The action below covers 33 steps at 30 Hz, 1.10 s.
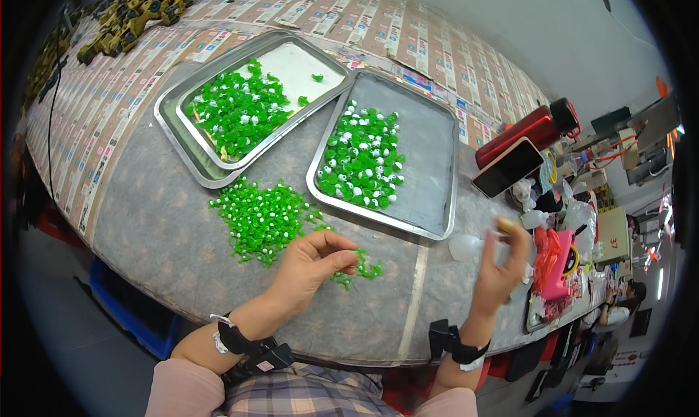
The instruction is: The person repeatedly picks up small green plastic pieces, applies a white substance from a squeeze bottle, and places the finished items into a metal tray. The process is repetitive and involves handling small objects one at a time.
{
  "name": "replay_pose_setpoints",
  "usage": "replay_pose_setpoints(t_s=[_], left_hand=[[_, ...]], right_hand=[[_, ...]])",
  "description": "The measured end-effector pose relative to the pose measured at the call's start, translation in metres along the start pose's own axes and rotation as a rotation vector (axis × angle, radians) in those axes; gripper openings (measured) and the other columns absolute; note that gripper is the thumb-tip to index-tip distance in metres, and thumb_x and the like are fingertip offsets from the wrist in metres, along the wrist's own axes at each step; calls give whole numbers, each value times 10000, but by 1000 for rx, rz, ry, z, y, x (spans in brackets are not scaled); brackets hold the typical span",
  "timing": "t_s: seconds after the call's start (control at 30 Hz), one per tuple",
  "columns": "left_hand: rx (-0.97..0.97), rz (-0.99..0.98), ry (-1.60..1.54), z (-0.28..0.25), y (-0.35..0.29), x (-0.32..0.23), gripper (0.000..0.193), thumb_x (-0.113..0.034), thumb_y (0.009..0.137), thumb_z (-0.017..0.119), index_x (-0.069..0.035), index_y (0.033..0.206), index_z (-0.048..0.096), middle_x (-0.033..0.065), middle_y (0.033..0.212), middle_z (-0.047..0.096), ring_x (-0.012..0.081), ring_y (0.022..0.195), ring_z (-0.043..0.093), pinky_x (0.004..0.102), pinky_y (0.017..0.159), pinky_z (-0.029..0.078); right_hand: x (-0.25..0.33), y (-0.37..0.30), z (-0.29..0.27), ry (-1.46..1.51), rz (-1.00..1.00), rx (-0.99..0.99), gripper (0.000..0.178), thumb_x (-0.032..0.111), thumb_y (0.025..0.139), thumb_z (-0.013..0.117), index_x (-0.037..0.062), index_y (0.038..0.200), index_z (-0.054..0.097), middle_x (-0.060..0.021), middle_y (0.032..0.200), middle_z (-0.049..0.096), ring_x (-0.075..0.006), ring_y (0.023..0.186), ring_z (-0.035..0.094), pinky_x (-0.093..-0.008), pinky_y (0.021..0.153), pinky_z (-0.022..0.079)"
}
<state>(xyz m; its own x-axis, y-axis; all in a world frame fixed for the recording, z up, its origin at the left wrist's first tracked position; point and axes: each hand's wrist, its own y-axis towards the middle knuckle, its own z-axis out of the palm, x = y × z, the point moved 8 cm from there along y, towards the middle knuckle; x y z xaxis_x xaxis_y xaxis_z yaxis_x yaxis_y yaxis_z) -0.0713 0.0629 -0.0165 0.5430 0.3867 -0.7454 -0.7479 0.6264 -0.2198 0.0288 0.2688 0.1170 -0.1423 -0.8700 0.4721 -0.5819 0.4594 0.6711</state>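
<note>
My left hand (313,263) is closed in a pinch over the table, with a small green plastic piece (359,254) at its fingertips. Just beyond the fingers lie a few loose green pieces (371,270). To the left of this hand spreads a heap of small green pieces with white dots (262,220). My right hand (499,268) is raised at the right, slightly blurred, its thumb and curled fingers apart. One of its fingertips has a yellowish covering (504,225). Close to it is a whitish translucent container (466,247).
A metal tray (453,191) holds green parts with white eye-like balls (364,155). Stacked trays (169,129) at its left hold more green parts (240,111). At right are a phone (508,168), a red bottle (520,134) and a pink holder (559,264). Toy vehicles (142,13) lie far left.
</note>
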Motion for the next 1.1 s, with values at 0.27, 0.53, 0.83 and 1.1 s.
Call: replay_pose_setpoints(t_s=[0.27,0.53,0.83,1.1], left_hand=[[12,26,-5,2,3,-5,88,-45,760,574,-15,840,552,52,744,581,110,662,560,235,622,477],[60,24,8,3,-1,-7,79,-34,751,578,-18,824,554,60,767,580,121,676,563,245,628,480],[168,3,121,19,-3,-6,95,-24,747,574,-14,834,539,78,825,561,138,719,558,260,638,477],[171,18,33,15,-3,-3,96,-39,742,587,-13,820,536,74,796,553,148,693,564,266,631,481]], right_hand=[[-3,-5,151,75,-56,653,230,14,648,577,31,860,490,-111,809,551,-250,797,522,-321,692,414],[40,-11,113,255,68,700,271,-5,682,558,28,930,454,-103,776,541,-225,728,562,-302,640,442],[66,-55,101,736,197,889,355,-15,700,579,20,1017,421,-79,846,539,-159,723,559,-267,641,452],[35,-93,128,1382,929,928,287,30,736,593,-15,1002,496,-70,857,565,-115,736,551,-230,653,454]])
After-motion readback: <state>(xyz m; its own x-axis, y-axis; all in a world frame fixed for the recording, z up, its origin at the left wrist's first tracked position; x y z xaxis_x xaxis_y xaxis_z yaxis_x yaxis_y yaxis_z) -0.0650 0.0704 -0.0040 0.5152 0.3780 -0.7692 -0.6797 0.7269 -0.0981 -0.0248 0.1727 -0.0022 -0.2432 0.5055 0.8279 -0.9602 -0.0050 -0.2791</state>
